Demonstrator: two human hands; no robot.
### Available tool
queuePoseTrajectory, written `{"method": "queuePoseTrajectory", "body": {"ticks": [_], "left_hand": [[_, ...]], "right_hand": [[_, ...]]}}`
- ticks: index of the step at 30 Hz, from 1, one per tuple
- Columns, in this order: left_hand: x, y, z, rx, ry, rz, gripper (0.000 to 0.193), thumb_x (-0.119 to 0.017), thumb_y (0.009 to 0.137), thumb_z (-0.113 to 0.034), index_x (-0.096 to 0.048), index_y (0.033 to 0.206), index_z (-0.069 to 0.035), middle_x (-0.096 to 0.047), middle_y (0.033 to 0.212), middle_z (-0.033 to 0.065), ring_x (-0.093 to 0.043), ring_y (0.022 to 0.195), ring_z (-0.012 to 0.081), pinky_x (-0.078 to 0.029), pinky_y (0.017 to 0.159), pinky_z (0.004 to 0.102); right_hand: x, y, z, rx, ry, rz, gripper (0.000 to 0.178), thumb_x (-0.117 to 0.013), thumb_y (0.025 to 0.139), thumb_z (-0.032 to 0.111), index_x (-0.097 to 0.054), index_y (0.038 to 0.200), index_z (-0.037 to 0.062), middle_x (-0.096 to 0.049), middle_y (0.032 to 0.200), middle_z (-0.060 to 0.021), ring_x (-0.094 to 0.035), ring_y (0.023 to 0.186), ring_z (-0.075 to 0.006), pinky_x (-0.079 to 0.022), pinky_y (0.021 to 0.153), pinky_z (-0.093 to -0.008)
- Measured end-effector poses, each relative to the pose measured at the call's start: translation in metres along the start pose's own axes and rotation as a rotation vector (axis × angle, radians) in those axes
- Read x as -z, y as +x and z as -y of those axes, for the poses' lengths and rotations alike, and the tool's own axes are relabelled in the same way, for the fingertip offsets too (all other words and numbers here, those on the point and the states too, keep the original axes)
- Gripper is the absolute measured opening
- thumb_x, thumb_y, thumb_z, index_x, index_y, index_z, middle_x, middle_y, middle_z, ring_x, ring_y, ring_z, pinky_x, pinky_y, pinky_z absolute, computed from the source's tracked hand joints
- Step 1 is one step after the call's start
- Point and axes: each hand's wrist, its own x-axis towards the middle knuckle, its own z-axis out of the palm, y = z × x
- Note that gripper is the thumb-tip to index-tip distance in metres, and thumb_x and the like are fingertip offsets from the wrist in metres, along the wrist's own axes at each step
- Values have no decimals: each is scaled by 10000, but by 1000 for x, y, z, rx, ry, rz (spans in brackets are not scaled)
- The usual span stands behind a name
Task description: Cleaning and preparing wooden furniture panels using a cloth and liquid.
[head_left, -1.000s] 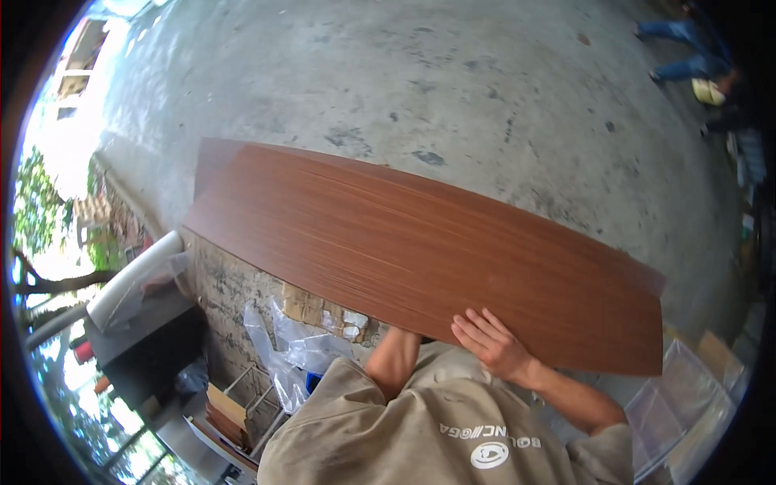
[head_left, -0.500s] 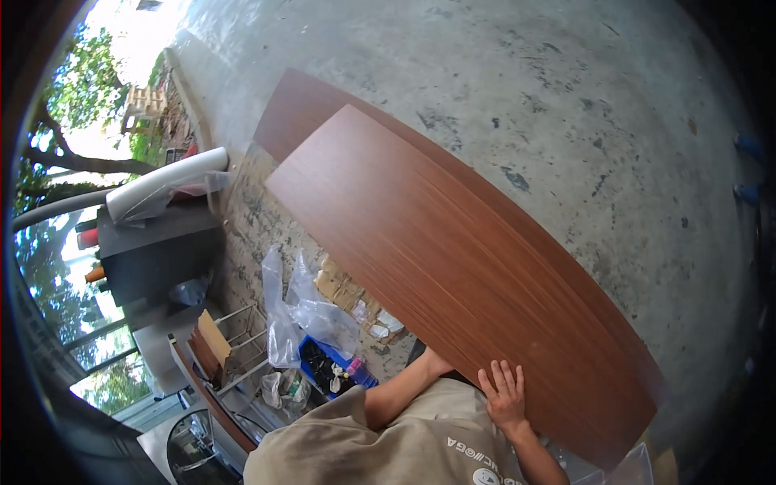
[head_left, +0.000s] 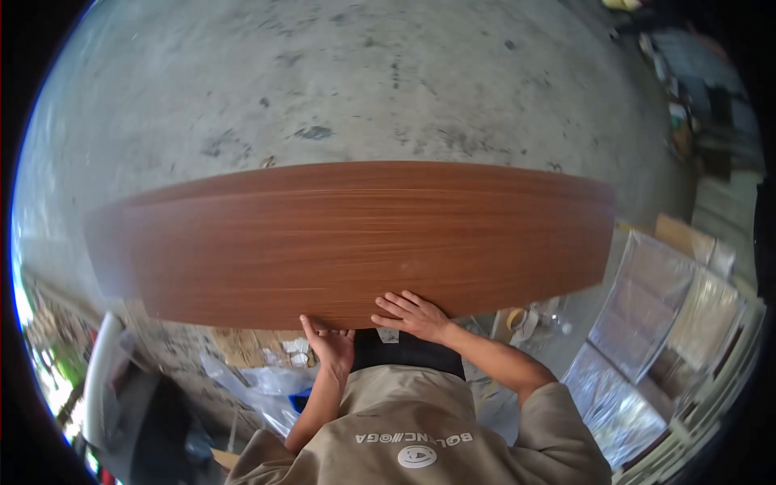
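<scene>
A long reddish-brown wood-grain panel [head_left: 364, 250] lies across in front of me, its long sides bowed in this view. Under it sits a second panel of the same colour [head_left: 162, 198], showing as a strip along the far side and at the left end. My left hand [head_left: 330, 346] grips the near edge of the top panel, thumb over the edge and fingers curled, partly hidden. Just right of it, my right hand [head_left: 412, 315] lies flat on the top surface by the near edge, fingers spread. What supports the panels is hidden.
Plastic-wrapped boxes [head_left: 630, 356] stand at the right. A tape roll [head_left: 516, 319] lies beyond my right forearm. Clear plastic film [head_left: 259, 388], a blue bin [head_left: 300, 399] and flattened cardboard [head_left: 242, 346] are at the near left. A white roll [head_left: 101, 380] lies at the far left.
The view has turned to the right, so the panels now run crosswise instead of slanting. My left thumb now shows at the near edge. The right hand still rests flat on the top panel.
</scene>
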Motion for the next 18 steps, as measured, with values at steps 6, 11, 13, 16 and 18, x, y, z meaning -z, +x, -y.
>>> {"method": "queuePoseTrajectory", "body": {"ticks": [6,11,13,16,18], "left_hand": [[12,35,6,-22,194,108,826,-317,1026,-755,-349,1588,-151,-419,1578,156,-450,1426,346,-388,1191,506],[14,44,9,-109,265,196,788,-258,1047,-733,-409,1564,-159,-490,1538,114,-503,1381,308,-397,1189,488],[1,44,10,-135,298,195,742,-235,1067,-698,-417,1560,-174,-491,1540,103,-506,1371,295,-423,1167,486],[-11,47,-4,-148,293,127,664,-283,1100,-613,-422,1553,-148,-483,1531,117,-467,1400,297,-418,1184,496],[0,62,-19,-76,210,140,636,-384,1094,-578,-444,1521,-110,-463,1528,121,-456,1402,302,-426,1192,483]], "right_hand": [[-30,-10,-19,77,44,-157,588,-514,991,220,-446,1569,308,-410,1648,1,-405,1491,-226,-365,1218,-434],[-34,-12,-35,136,100,-264,506,-504,989,208,-512,1495,228,-416,1641,-21,-388,1512,-251,-352,1238,-458],[-36,-14,-46,155,74,-322,471,-495,991,209,-532,1461,220,-446,1620,-28,-428,1487,-264,-334,1243,-512],[-45,-17,-27,172,171,-419,385,-514,977,235,-621,1346,206,-542,1539,-47,-470,1458,-264,-312,1236,-588],[-42,-14,-14,100,205,-487,367,-526,977,254,-648,1318,195,-581,1489,-50,-493,1433,-257,-309,1237,-585]]}}
